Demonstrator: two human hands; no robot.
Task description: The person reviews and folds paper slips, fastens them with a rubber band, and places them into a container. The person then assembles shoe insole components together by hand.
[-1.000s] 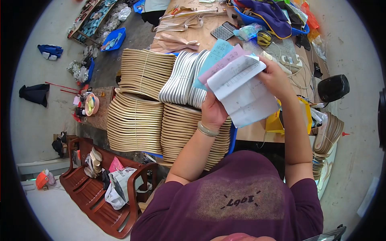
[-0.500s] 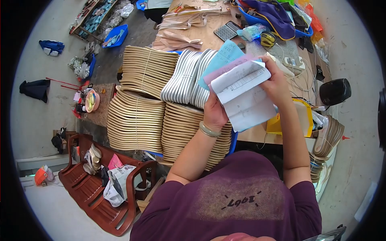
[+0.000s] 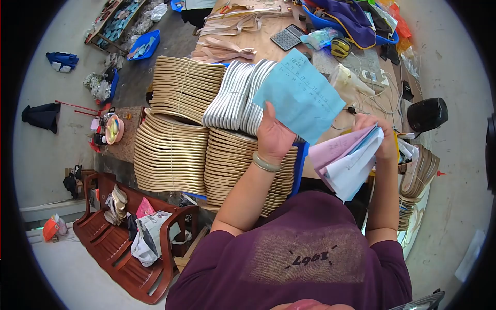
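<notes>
My left hand (image 3: 274, 137) holds up a light blue sheet of paper (image 3: 302, 94) with handwriting on it, above the stacks of shoe insoles. My right hand (image 3: 374, 135) grips a bundle of pink and white papers (image 3: 347, 161), lowered toward my chest at the right. Bundled tan insoles (image 3: 173, 150) and a row of white insoles (image 3: 235, 95) lie just left of my left hand. A bracelet sits on my left wrist.
A wooden worktable (image 3: 268, 44) carries a calculator (image 3: 285, 37), tan straps (image 3: 227, 51), a power strip with cables (image 3: 374, 77), a blue bin with cloth (image 3: 346, 20) and a yellow box (image 3: 395, 150). A black stool (image 3: 428, 113) stands right. A wooden bench (image 3: 124, 248) stands lower left.
My right hand pulled the pink and white papers down and to the right, away from the blue sheet. The left hand now holds the blue sheet alone.
</notes>
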